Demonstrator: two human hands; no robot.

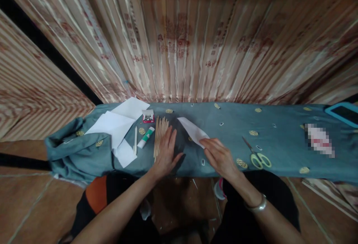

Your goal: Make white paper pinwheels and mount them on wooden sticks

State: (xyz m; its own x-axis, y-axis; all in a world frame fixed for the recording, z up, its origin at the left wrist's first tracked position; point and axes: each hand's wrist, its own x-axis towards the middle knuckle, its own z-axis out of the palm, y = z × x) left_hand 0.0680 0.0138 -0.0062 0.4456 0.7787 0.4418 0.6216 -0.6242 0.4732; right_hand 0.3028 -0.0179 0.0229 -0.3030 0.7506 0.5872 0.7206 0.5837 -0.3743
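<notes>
My left hand (167, 152) rests over the right side of a bundle of thin wooden sticks (157, 138), its fingers stretched out and the thumb apart. Whether it touches the sticks or only lies above them is hard to tell. To the right, my right hand (220, 157) pinches the near end of a narrow piece of folded white paper (192, 129), which slants away to the far left. A green and white glue stick (145, 137) lies left of the sticks. Beyond it is a small open red and white box (148, 116) with shiny bits inside.
Several white paper sheets (112, 123) overlap at the left, near a slim white pen-like stick (135, 140). Green-handled scissors (258, 158) lie to the right. Farther right are a blurred-out item (319, 140) and a blue-framed tablet (345, 113). A patterned cloth (279, 139) covers the table; a curtain (179, 50) hangs behind.
</notes>
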